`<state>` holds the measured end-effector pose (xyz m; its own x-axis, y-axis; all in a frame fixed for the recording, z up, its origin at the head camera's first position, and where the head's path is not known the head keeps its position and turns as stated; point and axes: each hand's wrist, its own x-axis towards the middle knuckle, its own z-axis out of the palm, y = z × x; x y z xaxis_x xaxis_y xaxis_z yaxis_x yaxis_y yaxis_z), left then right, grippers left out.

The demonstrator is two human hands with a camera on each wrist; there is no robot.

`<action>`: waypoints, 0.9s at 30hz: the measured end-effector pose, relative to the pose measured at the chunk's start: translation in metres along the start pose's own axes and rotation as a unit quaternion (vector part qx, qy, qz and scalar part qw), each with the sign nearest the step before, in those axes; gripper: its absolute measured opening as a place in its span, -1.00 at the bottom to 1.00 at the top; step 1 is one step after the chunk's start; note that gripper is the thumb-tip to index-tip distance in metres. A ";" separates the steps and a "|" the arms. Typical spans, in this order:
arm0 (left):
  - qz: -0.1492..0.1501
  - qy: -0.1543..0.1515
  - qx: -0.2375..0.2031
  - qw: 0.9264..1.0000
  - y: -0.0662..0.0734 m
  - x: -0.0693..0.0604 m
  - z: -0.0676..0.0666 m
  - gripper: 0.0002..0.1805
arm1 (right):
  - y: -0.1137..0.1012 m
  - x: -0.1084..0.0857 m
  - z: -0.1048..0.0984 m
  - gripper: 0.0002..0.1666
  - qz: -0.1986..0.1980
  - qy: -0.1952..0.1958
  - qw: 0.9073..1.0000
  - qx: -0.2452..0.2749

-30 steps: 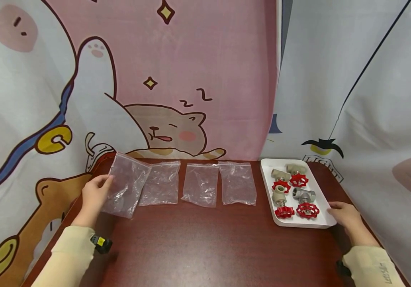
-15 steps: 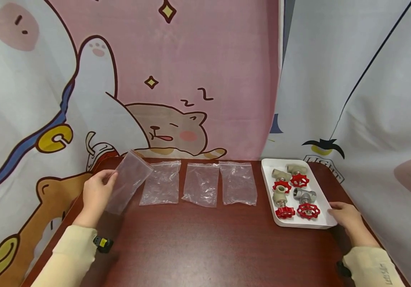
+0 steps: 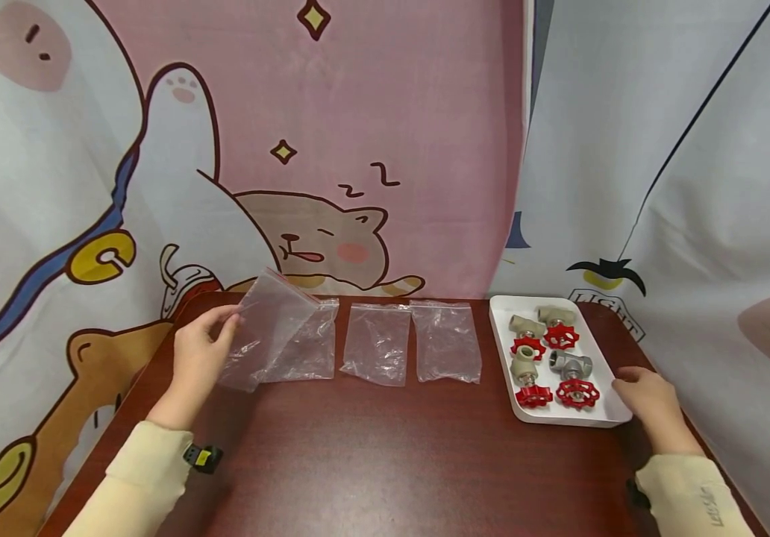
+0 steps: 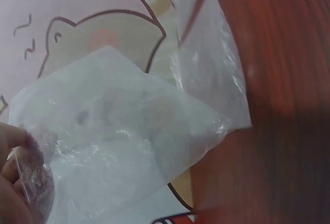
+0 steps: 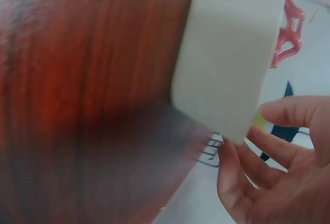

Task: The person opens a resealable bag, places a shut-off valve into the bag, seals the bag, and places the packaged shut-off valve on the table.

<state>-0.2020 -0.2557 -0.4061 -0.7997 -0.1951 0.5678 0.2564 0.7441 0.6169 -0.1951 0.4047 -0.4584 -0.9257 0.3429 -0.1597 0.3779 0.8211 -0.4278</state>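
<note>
My left hand (image 3: 205, 356) pinches the side edge of a clear zip-lock bag (image 3: 271, 317), which is raised and tilted. Held this way, the bag partly covers a second zip-lock bag (image 3: 314, 350) behind it. In the left wrist view the same held bag (image 4: 113, 131) looks flat, with creases near the fingers (image 4: 10, 136). At the right, my right hand (image 3: 650, 403) grips the near right corner of a white tray (image 3: 616, 415), with thumb at the rim and fingers at the outer wall (image 5: 221, 54). Several valves with red handwheels (image 3: 577, 394) lie in the tray.
Two more clear zip-lock bags, one mid-table (image 3: 377, 347) and one further right (image 3: 447, 343), lie flat along the back edge of the dark red-brown table (image 3: 385, 462). A cartoon-printed curtain (image 3: 439, 149) hangs close behind and at both sides.
My left hand has moved right and slightly up with the zip-lock bag, which now overlaps the neighbouring bag. The tray and valves have stayed put; my right hand has barely shifted.
</note>
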 end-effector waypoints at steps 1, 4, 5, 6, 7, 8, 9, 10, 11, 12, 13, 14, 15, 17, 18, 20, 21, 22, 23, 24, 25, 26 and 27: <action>0.007 0.002 -0.006 1.000 0.003 0.000 0.001 -0.84 | -0.003 -0.002 -0.001 -0.42 -0.007 0.019 1.000 -0.001; 0.028 0.008 -0.021 0.999 0.013 0.000 0.003 -0.85 | -0.019 -0.010 -0.002 -0.47 -0.035 0.088 0.996 -0.003; 0.034 0.009 -0.026 0.999 0.016 0.000 0.004 -0.86 | -0.024 -0.012 -0.002 -0.49 -0.047 0.109 0.993 -0.003; 0.038 0.007 -0.032 0.999 0.019 0.000 0.005 -0.86 | -0.031 -0.014 -0.001 -0.50 -0.059 0.126 0.990 -0.001; 0.042 0.006 -0.037 0.998 0.022 -0.001 0.006 -0.86 | -0.039 -0.017 -0.001 -0.51 -0.069 0.138 0.988 0.004; 0.044 0.003 -0.043 0.998 0.025 -0.001 0.006 -0.86 | -0.046 -0.020 0.000 -0.52 -0.078 0.146 0.986 0.008; 0.045 0.000 -0.049 0.998 0.028 -0.001 0.008 -0.86 | -0.054 -0.023 0.000 -0.53 -0.093 0.157 0.983 0.011; 0.044 -0.003 -0.055 0.998 0.030 -0.002 0.009 -0.86 | -0.062 -0.026 0.001 -0.54 -0.106 0.163 0.981 0.015; 0.043 -0.007 -0.060 0.997 0.033 -0.003 0.010 -0.86 | -0.069 -0.029 0.003 -0.55 -0.118 0.166 0.979 0.019; 0.043 -0.011 -0.063 0.997 0.035 -0.004 0.011 -0.86 | -0.075 -0.032 0.004 -0.55 -0.129 0.169 0.977 0.023; 0.043 -0.015 -0.068 0.997 0.037 -0.005 0.012 -0.86 | -0.082 -0.034 0.006 -0.56 -0.142 0.170 0.975 0.027; 0.043 -0.019 -0.072 0.996 0.038 -0.006 0.014 -0.86 | -0.087 -0.036 0.008 -0.57 -0.155 0.174 0.972 0.029; 0.045 -0.023 -0.075 0.996 0.040 -0.008 0.015 -0.86 | -0.092 -0.037 0.011 -0.58 -0.170 0.177 0.969 0.032; 0.049 -0.030 -0.084 0.995 0.043 -0.011 0.018 -0.86 | -0.101 -0.040 0.017 -0.59 -0.196 0.179 0.963 0.043; 0.053 -0.033 -0.090 0.994 0.044 -0.012 0.019 -0.86 | -0.105 -0.041 0.020 -0.61 -0.213 0.183 0.959 0.049; 0.059 -0.041 -0.106 0.992 0.047 -0.014 0.023 -0.86 | -0.115 -0.044 0.028 -0.64 -0.247 0.190 0.948 0.063; 0.062 -0.044 -0.114 0.991 0.048 -0.015 0.025 -0.86 | -0.119 -0.045 0.032 -0.65 -0.265 0.194 0.942 0.073; 0.064 -0.047 -0.123 0.989 0.049 -0.016 0.027 -0.86 | -0.124 -0.046 0.037 -0.66 -0.283 0.198 0.935 0.082; 0.068 -0.049 -0.131 0.988 0.050 -0.017 0.029 -0.86 | -0.129 -0.047 0.041 -0.68 -0.300 0.201 0.928 0.093; 0.072 -0.052 -0.137 0.987 0.051 -0.018 0.031 -0.86 | -0.133 -0.048 0.046 -0.69 -0.315 0.203 0.921 0.101; 0.074 -0.054 -0.143 0.985 0.052 -0.020 0.033 -0.86 | -0.138 -0.049 0.050 -0.69 -0.328 0.201 0.916 0.111; 0.076 -0.056 -0.149 0.984 0.053 -0.021 0.035 -0.86 | -0.142 -0.050 0.053 -0.70 -0.339 0.199 0.912 0.120; 0.076 -0.058 -0.155 0.983 0.054 -0.023 0.037 -0.86 | -0.147 -0.051 0.057 -0.71 -0.347 0.195 0.909 0.127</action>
<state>-0.1899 -0.1876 -0.4055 -0.7907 -0.0091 0.6122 0.5172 0.5251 0.6758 -0.2039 0.2407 -0.4384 -0.8453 -0.0413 0.5327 -0.3567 0.7860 -0.5050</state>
